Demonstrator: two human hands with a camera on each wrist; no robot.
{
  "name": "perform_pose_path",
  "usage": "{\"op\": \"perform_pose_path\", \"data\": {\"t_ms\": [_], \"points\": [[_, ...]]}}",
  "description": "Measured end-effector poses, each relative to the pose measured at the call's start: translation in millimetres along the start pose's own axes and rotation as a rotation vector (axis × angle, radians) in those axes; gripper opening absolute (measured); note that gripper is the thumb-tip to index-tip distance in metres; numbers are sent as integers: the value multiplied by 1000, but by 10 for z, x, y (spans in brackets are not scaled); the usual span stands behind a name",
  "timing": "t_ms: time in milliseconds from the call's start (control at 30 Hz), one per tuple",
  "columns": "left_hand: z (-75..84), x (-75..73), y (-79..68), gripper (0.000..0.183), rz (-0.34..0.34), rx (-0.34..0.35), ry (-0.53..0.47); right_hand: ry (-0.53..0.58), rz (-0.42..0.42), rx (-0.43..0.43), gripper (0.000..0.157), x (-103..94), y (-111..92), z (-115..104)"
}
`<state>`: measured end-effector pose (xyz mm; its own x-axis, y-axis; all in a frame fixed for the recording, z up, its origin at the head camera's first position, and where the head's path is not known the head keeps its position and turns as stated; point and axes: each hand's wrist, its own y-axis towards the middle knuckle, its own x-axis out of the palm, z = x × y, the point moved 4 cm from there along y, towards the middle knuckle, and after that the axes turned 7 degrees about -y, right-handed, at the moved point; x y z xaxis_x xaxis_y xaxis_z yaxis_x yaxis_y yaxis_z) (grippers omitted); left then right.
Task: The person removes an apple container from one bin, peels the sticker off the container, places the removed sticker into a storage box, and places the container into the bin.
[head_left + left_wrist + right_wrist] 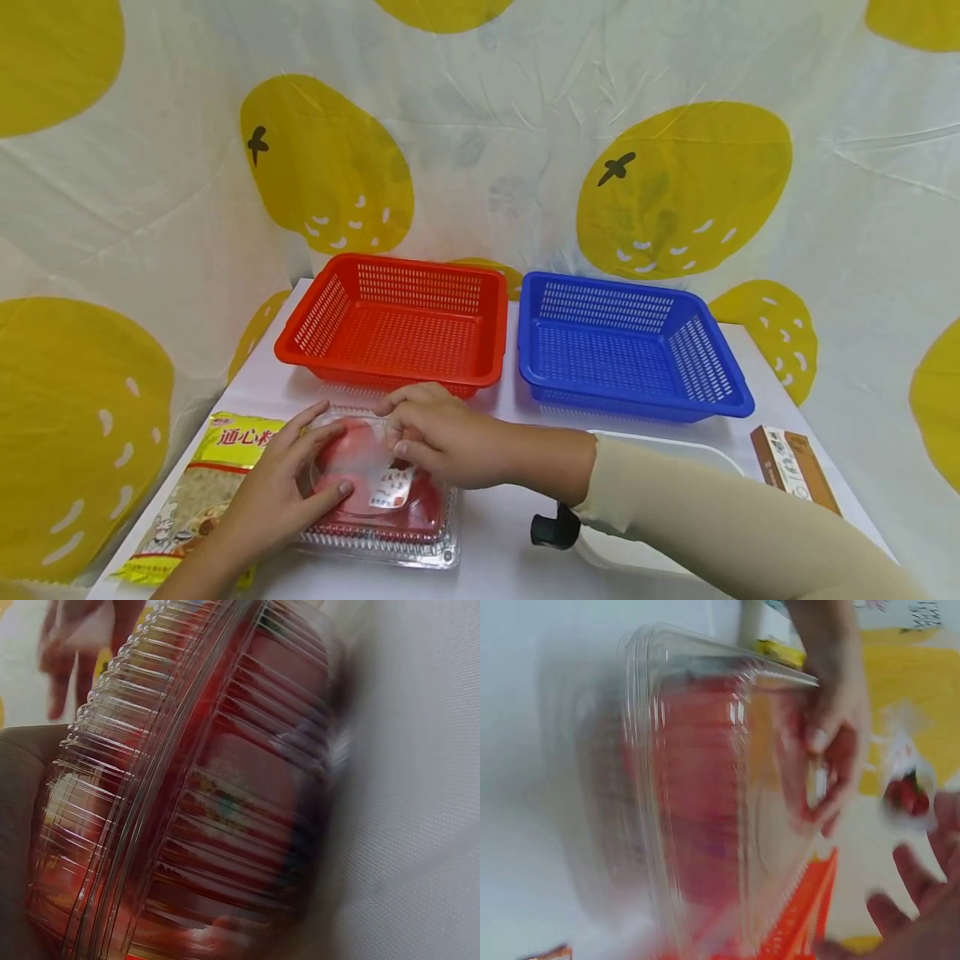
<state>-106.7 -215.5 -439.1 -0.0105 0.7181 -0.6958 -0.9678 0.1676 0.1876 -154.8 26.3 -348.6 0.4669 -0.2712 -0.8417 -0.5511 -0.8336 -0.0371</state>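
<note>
A clear ridged plastic box (375,542) with red and pink contents lies at the front of the table. My left hand (281,483) rests on its lid, thumb and fingers spread. Above the lid, my right hand (438,433) has curled fingers and pinches a clear sticker (390,487) printed with small characters. In the right wrist view the sticker (911,795) shows red fruit and stands apart from the box (697,787). Blur there hides the exact grip. The left wrist view shows the ridged side of the box (187,787).
A red basket (397,375) and a blue basket (622,400) stand side by side at the back. Left of the box lies a yellow pasta bag (187,500). A white tray (675,442) is partly under the right forearm, and a brown box (795,471) lies at the far right.
</note>
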Motion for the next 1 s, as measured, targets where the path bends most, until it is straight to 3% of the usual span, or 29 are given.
{"op": "perform_pose_path", "data": {"t_ms": [133,267,367,600,800,1000], "points": [[10,-11,-9,76,-1,4,-2,230,-62,-41,9,-104,-260,143],[20,-20,-19,76,4,2,5,387,-93,-52,8,-151,-547,419],[22,-21,-16,76,1,-6,6,446,-106,-37,7,-192,-787,643],[8,-2,-6,75,-18,-25,-2,525,-121,93,9,-291,-1352,1101],[-4,4,-10,74,-8,-1,-11,578,-139,178,17,-379,-1786,1423],[2,8,-5,74,-5,10,-30,612,-221,286,23,-353,-2144,1707]]}}
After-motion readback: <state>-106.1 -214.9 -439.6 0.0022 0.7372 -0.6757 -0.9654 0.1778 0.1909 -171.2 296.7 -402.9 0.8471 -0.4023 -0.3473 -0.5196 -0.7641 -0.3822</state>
